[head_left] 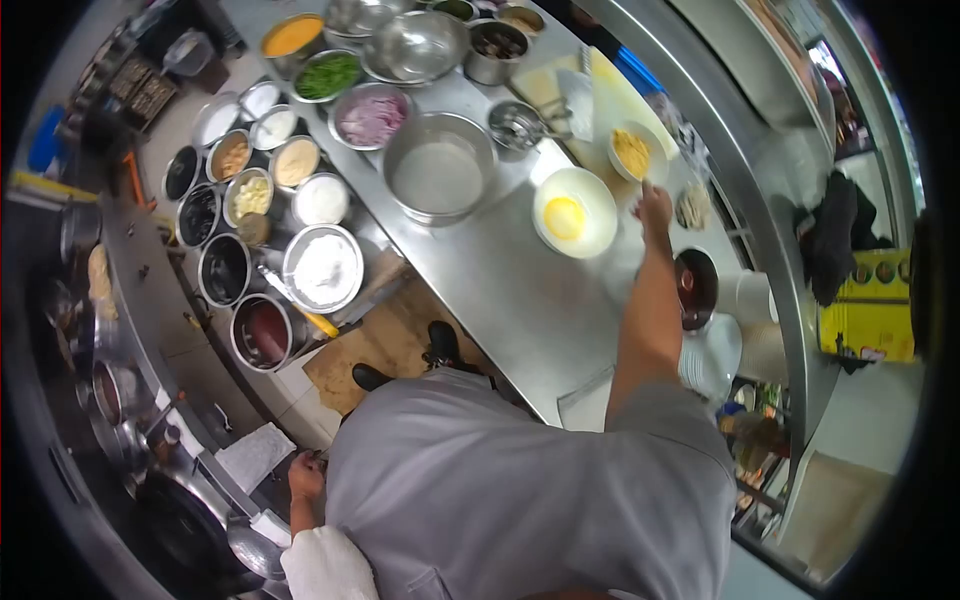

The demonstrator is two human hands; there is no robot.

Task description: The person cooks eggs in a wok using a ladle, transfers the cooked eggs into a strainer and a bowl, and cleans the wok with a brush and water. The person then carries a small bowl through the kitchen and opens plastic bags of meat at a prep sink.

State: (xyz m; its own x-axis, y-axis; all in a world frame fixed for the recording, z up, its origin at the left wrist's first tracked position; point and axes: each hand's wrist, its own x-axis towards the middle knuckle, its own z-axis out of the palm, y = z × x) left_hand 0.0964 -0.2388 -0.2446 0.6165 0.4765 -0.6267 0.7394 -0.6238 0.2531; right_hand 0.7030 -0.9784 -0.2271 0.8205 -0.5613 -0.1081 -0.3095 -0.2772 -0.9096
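My right hand (655, 208) reaches across the steel counter (490, 270), its fingers curled at the near rim of a small white bowl (618, 165) of yellow crumbly food (630, 153). What those fingers grip is too small to make out. Beside that bowl, to the left, a larger white bowl (595, 232) holds a yellow liquid like egg (563, 218). Low on the left, my left hand (306, 478) hangs near the stove edge with bent fingers around something dark and unclear. A folded white cloth (255, 458) lies close to it.
Left of the counter stand several tubs of ingredients, including a pot of white powder (323, 268). A large steel pan (438, 168) and a bowl of chopped onion (370, 117) sit on the counter. Stacked plates (712, 350) stand right of my arm. A wok (180, 530) is bottom left.
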